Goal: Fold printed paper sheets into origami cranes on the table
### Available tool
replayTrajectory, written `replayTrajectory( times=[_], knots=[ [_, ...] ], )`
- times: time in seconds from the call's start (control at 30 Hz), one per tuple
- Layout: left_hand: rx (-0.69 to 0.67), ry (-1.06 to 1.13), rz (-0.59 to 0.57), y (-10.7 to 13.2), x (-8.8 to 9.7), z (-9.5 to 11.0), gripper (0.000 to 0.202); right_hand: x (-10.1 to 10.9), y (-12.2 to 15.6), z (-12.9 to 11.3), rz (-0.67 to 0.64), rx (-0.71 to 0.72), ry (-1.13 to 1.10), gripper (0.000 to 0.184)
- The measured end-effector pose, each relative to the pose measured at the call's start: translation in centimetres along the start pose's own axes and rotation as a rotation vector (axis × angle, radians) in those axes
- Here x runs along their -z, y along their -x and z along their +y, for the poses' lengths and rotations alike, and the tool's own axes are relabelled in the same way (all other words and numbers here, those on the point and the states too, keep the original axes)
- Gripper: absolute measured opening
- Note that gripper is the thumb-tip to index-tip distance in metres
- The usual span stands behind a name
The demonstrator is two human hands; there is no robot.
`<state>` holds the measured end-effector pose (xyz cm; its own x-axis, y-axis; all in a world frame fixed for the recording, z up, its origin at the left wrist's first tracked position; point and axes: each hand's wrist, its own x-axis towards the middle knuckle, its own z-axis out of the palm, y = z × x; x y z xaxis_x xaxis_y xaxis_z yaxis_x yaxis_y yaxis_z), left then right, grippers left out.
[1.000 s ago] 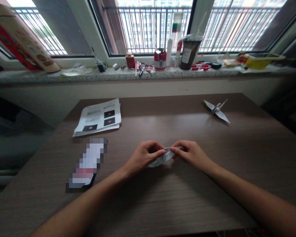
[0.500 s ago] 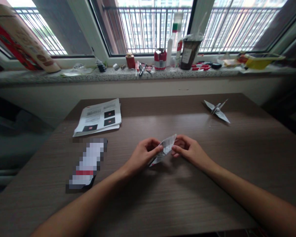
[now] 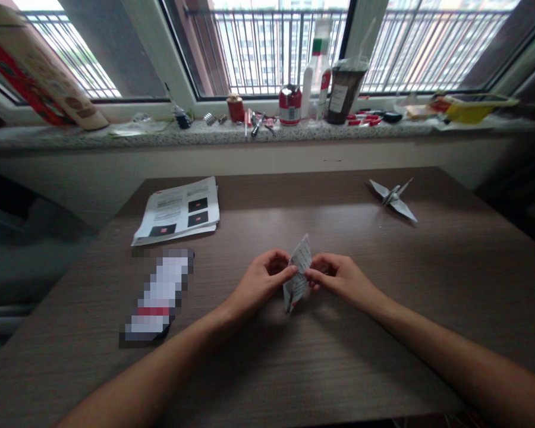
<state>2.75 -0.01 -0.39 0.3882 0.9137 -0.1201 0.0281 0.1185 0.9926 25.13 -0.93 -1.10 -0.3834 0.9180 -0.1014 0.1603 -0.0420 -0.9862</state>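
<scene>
A small folded piece of printed paper [image 3: 298,272] stands nearly upright just above the brown table [image 3: 383,309], pinched between both hands. My left hand [image 3: 258,286] grips its left edge with thumb and fingers closed. On the right edge, my right hand [image 3: 339,279] pinches it the same way. A finished paper crane [image 3: 393,198] lies at the far right of the table, well away from both hands.
A stack of printed sheets [image 3: 181,211] lies at the far left, with a phone [image 3: 158,297] in front of it. The windowsill [image 3: 116,138] holds a red can [image 3: 289,105], a bottle [image 3: 316,71], a dark cup [image 3: 342,89], small tools and a yellow tray [image 3: 470,108].
The folded paper has turned from lying flat and sideways between my hands to standing nearly upright. Both hands kept their pinch and drew slightly closer together.
</scene>
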Motion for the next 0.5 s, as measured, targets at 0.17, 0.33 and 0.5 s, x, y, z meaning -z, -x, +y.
replayTrajectory(
  times=[0.17,0.33,0.5],
  knots=[
    [0.002,-0.046,-0.072,0.06,0.03,0.20,0.029,-0.05,0.01,0.24,-0.008,-0.010,0.018,0.036],
    [-0.017,-0.055,-0.104,0.17,-0.01,0.13,0.027,-0.07,0.22,0.29,-0.023,0.001,0.076,0.034],
    [-0.027,-0.047,-0.020,0.09,-0.09,0.03,0.030,-0.28,0.46,-0.23,-0.016,0.065,0.125,0.032]
  ],
)
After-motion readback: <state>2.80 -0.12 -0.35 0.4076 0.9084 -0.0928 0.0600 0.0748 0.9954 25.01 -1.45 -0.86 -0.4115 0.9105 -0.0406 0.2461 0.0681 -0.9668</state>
